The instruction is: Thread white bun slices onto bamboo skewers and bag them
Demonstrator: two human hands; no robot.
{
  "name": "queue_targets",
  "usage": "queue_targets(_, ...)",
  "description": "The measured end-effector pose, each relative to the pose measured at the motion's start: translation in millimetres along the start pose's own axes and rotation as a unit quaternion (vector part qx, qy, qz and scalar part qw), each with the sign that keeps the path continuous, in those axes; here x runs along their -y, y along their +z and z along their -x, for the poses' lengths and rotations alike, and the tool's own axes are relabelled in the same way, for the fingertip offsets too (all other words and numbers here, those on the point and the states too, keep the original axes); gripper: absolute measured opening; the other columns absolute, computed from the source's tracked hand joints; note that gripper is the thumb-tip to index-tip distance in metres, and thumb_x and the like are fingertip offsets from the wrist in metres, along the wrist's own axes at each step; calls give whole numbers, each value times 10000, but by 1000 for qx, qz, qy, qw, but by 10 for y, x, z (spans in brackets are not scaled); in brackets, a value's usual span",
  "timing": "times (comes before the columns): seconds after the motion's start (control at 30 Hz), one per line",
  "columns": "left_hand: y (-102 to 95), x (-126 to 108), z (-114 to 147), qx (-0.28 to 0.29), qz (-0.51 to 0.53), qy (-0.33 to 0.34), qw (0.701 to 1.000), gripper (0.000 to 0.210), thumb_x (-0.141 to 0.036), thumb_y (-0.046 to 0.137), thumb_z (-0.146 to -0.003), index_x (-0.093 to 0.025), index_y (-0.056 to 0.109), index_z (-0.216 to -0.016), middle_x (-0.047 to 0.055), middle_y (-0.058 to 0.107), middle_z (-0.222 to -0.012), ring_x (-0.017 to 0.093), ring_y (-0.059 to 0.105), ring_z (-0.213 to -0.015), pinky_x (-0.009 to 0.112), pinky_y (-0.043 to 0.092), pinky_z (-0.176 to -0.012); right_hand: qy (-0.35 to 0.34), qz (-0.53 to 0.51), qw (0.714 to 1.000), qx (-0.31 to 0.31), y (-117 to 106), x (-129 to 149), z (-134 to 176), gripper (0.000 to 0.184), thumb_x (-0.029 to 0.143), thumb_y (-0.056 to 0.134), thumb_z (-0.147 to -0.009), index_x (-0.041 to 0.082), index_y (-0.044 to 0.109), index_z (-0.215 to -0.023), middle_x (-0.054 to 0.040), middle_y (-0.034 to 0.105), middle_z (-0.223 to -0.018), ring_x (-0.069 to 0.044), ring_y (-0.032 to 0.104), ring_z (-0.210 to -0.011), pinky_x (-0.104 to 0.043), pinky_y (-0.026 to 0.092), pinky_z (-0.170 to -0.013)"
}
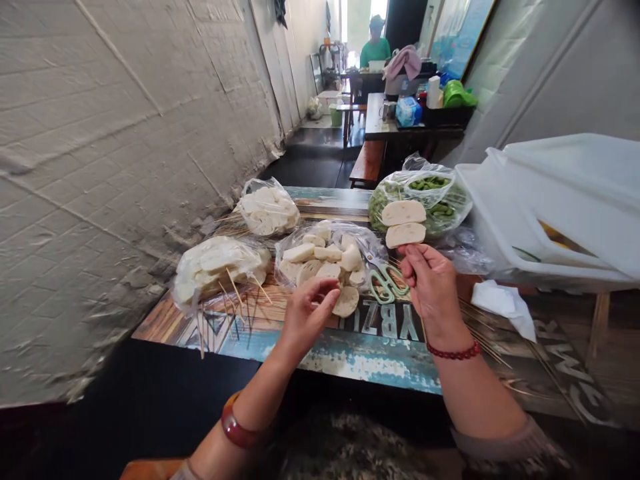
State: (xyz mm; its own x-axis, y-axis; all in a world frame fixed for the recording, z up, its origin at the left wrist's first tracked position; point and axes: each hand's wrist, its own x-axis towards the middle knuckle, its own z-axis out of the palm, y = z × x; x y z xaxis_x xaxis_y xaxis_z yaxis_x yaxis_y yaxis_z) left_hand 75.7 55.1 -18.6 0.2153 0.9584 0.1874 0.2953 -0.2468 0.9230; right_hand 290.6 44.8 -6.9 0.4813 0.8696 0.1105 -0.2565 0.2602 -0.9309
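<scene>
My right hand (pixel 430 285) holds a thin bamboo skewer upright with two pale, flat slices (pixel 404 223) threaded on it, one above the other. My left hand (pixel 311 308) pinches another pale slice (pixel 347 301) at the near edge of an open plastic bag of slices (pixel 325 257). Green-handled scissors (pixel 385 279) lie on the table between my hands, beside that bag.
Two more bags of pale slices (pixel 267 208) (pixel 217 267) sit to the left by the brick wall, with loose skewers (pixel 233 303) around them. A bag of green pods (pixel 430 193) and a white plastic bin (pixel 550 213) stand to the right. A person in green (pixel 375 47) is far back.
</scene>
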Motion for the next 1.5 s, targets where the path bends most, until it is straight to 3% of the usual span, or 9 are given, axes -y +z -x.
queue_targets(0.2,154,-124,-475,10,-312,214,925,216,-224,555,-905,-150,681,-1064,122,698,-1069,266,608,-998,414,468,-911,8,24,1000,15,-10,-76,-22,267,437,717,-789,174,669,-796,57,522,-506,-59,383,-424,-171,267,-377)
queue_targets(0.4,398,-250,-803,45,-521,194,830,309,-349,662,-842,-99,700,-1020,191,656,-1173,369,523,-1131,488,413,-937,11,60,998,34,0,-75,-12,319,494,684,-807,175,663,-807,59,536,-510,-62,396,-401,-183,283,-378)
queue_targets(0.5,456,-179,-880,83,-532,177,824,266,-350,678,-822,-107,714,-924,190,672,-1089,363,539,-1100,495,393,-957,13,70,997,43,-1,-59,-8,333,511,665,-815,178,664,-806,55,544,-514,-68,408,-401,-190,288,-378)
queue_targets(0.67,394,7,-901,65,-373,155,913,181,-174,668,-754,-153,691,-933,122,694,-1009,298,582,-1039,448,416,-955,11,66,996,58,-2,-40,1,314,484,653,-842,172,673,-826,54,550,-525,-65,424,-417,-181,301,-392)
queue_targets(0.8,246,3,-841,23,-44,35,998,219,-229,703,-736,-156,669,-940,59,700,-890,217,634,-849,348,482,-803,19,50,997,57,6,-33,17,311,474,662,-843,164,674,-823,52,555,-525,-59,425,-418,-173,303,-394)
queue_targets(0.9,114,-84,-776,12,216,-38,975,351,-282,772,-703,-162,665,-1015,47,715,-927,171,646,-828,277,482,-759,27,45,997,54,12,-37,34,303,464,678,-835,162,676,-815,54,545,-513,-53,404,-407,-169,279,-382)
queue_targets(1.0,4,-132,-731,9,344,-76,936,464,-241,817,-662,-167,664,-1094,58,727,-978,160,657,-868,237,474,-735,37,45,997,56,10,-56,47,303,464,692,-826,161,685,-831,50,551,-527,-60,412,-418,-173,292,-383)
queue_targets(1.23,-64,17,-720,3,421,-135,897,473,-240,854,-631,-187,618,-1038,38,722,-925,166,695,-826,272,520,-749,55,45,994,78,31,-140,83,315,473,708,-814,161,691,-852,51,546,-536,-64,421,-430,-173,310,-388)
queue_targets(1.5,-50,-50,-691,-32,444,-109,889,470,-181,868,-617,-170,618,-1016,2,702,-873,72,607,-663,164,435,-563,66,53,991,101,67,-164,102,327,482,712,-804,159,686,-844,49,543,-531,-65,409,-438,-174,305,-395)
